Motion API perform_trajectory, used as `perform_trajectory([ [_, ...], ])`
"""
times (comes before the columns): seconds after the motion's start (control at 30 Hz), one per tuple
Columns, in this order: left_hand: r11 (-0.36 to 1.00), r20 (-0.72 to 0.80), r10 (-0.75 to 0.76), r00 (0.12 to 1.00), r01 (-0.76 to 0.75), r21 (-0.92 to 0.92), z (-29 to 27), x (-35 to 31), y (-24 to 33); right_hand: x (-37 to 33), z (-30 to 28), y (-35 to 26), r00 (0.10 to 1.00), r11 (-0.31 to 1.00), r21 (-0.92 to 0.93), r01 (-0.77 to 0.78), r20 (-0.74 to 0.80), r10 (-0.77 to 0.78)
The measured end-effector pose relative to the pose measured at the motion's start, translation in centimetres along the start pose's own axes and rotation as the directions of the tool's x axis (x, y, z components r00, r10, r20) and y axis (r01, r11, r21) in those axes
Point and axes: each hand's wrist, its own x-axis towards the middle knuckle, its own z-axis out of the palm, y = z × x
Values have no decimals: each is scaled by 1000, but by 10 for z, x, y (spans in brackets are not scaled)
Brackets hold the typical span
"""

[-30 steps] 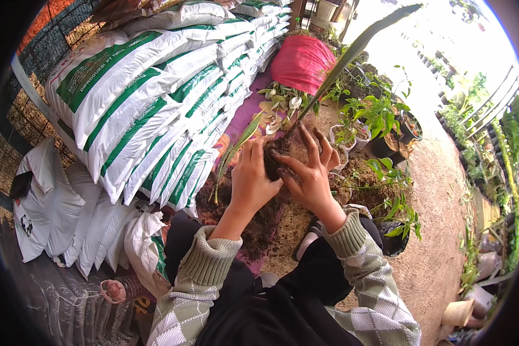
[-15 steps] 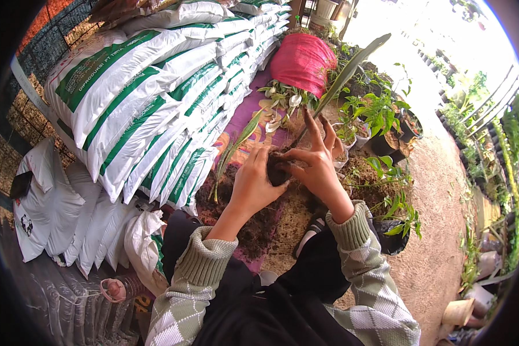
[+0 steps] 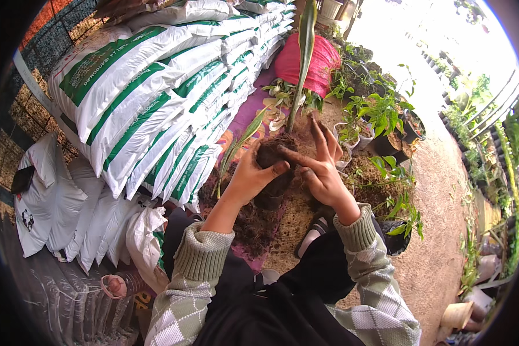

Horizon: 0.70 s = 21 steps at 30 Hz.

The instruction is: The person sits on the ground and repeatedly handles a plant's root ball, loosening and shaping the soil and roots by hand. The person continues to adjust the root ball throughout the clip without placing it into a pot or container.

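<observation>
A dark pot or planting bag packed with soil [image 3: 275, 183] is held up in front of me in my left hand [image 3: 245, 181], its thumb across the front. From the soil rises a snake plant with one long, upright green leaf [image 3: 307, 52]. My right hand [image 3: 324, 173] has its fingers spread; the index fingertip is at the soil near the leaf's base. Both hands are smeared with soil. Below lies a heap of loose dark soil [image 3: 251, 230], and left of it a second long-leaved plant [image 3: 242, 141] rests on the purple mat [image 3: 249, 111].
White and green sacks [image 3: 155, 98] are stacked high at the left. A red sack [image 3: 314, 60] lies at the far end, with leafy potted plants [image 3: 383, 118] to the right. My shoe [image 3: 312, 233] is on the ground near the soil.
The snake plant's leaf has swung from leaning right to nearly upright. My right fingers have come away from their grip near its base and spread out, while my left hand keeps the pot.
</observation>
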Motion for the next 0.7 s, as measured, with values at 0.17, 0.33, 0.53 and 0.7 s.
perform_trajectory([
  [0.17, 999, -111, -50, 993, 49, -16, 0, 1, -2, -5, 7, -3, 995, 999, 26, 37, -90, -34],
  [0.33, 963, -172, -165, 971, 120, -243, 2, 0, -5, 6, 3, -10, 982, 991, 126, -44, -177, 66],
  [0.53, 904, -121, -173, 977, 108, -414, 1, 1, -10, 7, 9, -8, 994, 997, 28, -75, -73, 77],
  [0.7, 863, -111, -173, 979, 96, -496, -5, 2, -17, 17, 5, -15, 978, 969, 217, -119, -144, 153],
])
